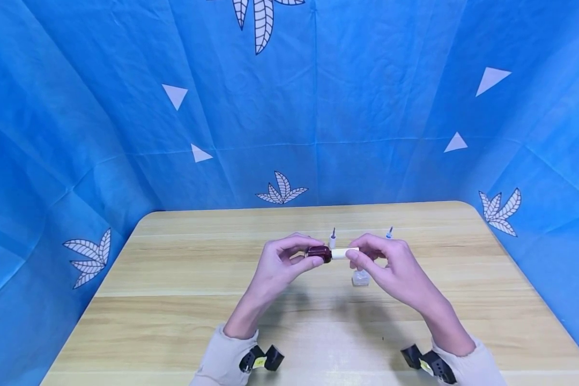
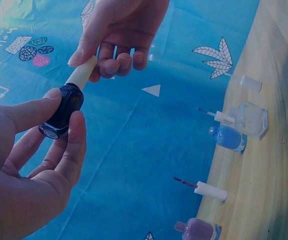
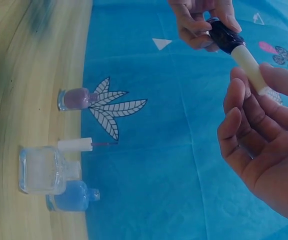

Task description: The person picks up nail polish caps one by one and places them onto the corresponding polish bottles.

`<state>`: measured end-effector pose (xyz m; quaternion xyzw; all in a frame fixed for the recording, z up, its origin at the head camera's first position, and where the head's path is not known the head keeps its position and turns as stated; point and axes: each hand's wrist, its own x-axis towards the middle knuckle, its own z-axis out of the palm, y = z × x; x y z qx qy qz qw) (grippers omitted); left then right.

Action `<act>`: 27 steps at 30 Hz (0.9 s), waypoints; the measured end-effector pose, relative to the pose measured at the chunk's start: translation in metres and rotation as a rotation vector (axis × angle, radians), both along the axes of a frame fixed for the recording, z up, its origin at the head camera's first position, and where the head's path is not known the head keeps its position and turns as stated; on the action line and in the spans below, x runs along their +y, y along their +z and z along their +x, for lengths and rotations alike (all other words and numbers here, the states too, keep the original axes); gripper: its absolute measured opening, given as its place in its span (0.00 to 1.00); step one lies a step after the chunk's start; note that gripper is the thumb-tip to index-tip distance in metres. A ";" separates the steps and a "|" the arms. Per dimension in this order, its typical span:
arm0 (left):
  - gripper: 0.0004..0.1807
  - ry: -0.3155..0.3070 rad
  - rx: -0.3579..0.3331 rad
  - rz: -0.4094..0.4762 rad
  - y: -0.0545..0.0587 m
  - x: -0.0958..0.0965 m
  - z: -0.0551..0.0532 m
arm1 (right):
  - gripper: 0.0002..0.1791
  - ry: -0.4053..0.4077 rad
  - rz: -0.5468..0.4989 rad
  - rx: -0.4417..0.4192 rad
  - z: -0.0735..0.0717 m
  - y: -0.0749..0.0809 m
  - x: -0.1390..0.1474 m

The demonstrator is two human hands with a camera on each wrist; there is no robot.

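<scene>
Above the table, my left hand grips a dark red nail polish bottle between thumb and fingers. The bottle lies on its side in the air, its pale cream cap pointing right. My right hand pinches the end of that cap with thumb and fingertips. In both wrist views the cap meets the neck of the dark bottle. Below the hands stands a bottle of clear polish, partly hidden by the right hand in the head view.
In the left wrist view, an uncapped blue polish bottle and an uncapped purple one stand on the wooden table. White caps with brushes pointing up, such as the purple-tipped one, stand near them. A blue patterned cloth hangs behind.
</scene>
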<state>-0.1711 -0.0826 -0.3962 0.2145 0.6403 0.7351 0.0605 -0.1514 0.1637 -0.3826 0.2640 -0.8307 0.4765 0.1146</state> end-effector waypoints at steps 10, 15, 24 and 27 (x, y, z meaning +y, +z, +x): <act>0.14 -0.019 0.016 0.011 0.002 0.001 0.001 | 0.13 -0.010 0.002 -0.005 -0.001 -0.001 -0.002; 0.13 -0.016 0.015 0.005 0.001 0.001 0.001 | 0.12 -0.017 0.008 -0.003 -0.001 -0.001 -0.001; 0.13 0.008 0.014 -0.014 -0.002 -0.001 -0.001 | 0.17 0.044 -0.035 0.060 0.000 0.000 0.003; 0.13 0.013 0.017 -0.012 -0.002 -0.001 0.000 | 0.20 0.066 -0.033 0.111 -0.001 0.000 0.003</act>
